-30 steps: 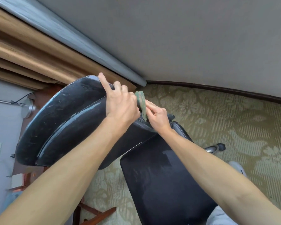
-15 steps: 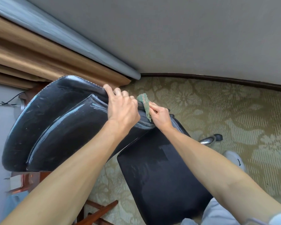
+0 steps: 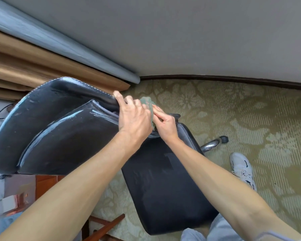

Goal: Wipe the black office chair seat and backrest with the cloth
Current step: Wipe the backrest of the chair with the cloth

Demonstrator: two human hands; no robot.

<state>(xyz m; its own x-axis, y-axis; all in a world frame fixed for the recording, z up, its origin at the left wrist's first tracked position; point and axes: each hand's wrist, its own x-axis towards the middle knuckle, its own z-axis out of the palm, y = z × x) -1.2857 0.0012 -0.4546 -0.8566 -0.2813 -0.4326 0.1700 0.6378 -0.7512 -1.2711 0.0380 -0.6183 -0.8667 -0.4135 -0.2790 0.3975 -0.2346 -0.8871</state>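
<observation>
Left hand (image 3: 135,117) is up on the backrest (image 3: 59,129), fingers curled over its far edge with the index finger stretched out straight toward eleven o'clock, so it is clamped onto the chair back, gripping the padded rim. Right hand (image 3: 165,125) sits just beside it at three o'clock, nearly knuckle to knuckle, fingers pinched together on the green cloth (image 3: 149,106). The cloth is bunched and narrow, squeezed between the two hands; its long axis runs from twelve to six, with the top tuft poking up past the fingertips and the lower end tucked down into the crease where backrest meets seat (image 3: 165,185). How much of it is pressed against the leather under the palm, I cannot tell.

The backrest lies tipped across the left half of the view, long axis from eight o'clock up to two o'clock, top end low at the left, glossy with pale streaks of reflected light. Two padded layers show, the upper one edged with pale stitching. The seat stretches away from the hands toward six o'clock, dark and matte, with a faint lighter patch in its middle.

Out at three o'clock from the hands, a chrome chair leg (image 3: 210,144) with its black caster (image 3: 224,139) rests on the patterned carpet (image 3: 250,110). A pale sneaker (image 3: 241,168) stands on the carpet at four o'clock, well apart from the seat.
</observation>
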